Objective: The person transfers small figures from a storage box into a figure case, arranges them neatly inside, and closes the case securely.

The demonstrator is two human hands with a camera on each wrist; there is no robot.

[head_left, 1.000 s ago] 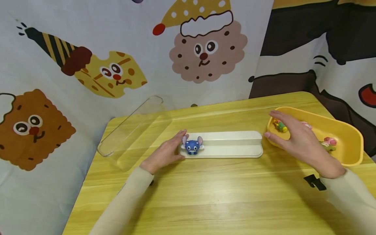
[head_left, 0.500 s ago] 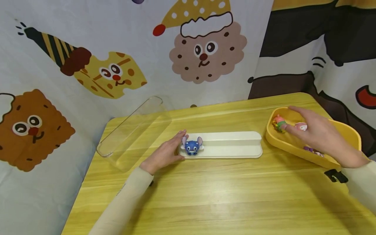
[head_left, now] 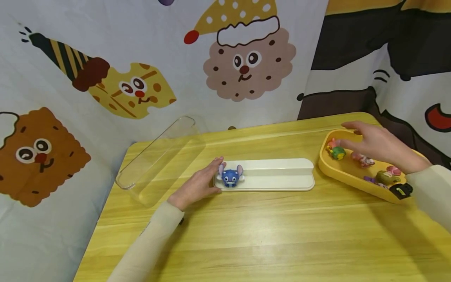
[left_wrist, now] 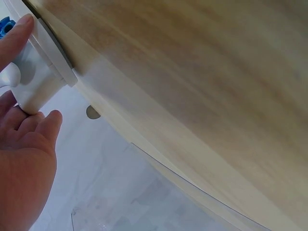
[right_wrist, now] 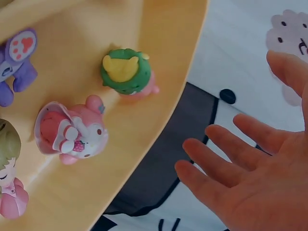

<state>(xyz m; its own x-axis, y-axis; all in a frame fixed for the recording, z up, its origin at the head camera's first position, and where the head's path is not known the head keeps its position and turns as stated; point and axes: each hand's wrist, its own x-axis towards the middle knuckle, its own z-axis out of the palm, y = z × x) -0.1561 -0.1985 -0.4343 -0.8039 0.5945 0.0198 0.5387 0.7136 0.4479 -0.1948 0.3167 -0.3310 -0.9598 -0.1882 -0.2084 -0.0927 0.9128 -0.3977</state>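
A white stepped display base (head_left: 278, 182) lies on the wooden table, with a blue big-eared Stitch figurine (head_left: 230, 177) standing on its left end. My left hand (head_left: 197, 184) holds that end, thumb at the near edge and fingers at the far side; the left wrist view shows the thumb (left_wrist: 17, 41) on the rim. My right hand (head_left: 380, 143) hovers over the yellow bin (head_left: 343, 179), fingers spread and holding nothing. Inside lie a green-and-yellow toy (right_wrist: 126, 71), a pink rabbit-like figurine (right_wrist: 72, 130), a purple one (right_wrist: 17, 65) and a figurine with olive hair (right_wrist: 9, 149).
A clear plastic cover (head_left: 162, 156) stands at the table's back left, close to the cartoon-printed curtain (head_left: 148, 31). The yellow bin sits at the table's right side. The wooden table (head_left: 260, 235) stretches in front of both hands.
My right hand first moved right over the bin, then rose and drew back from the toys, which show more fully. The left hand, base and Stitch figurine have stayed put.
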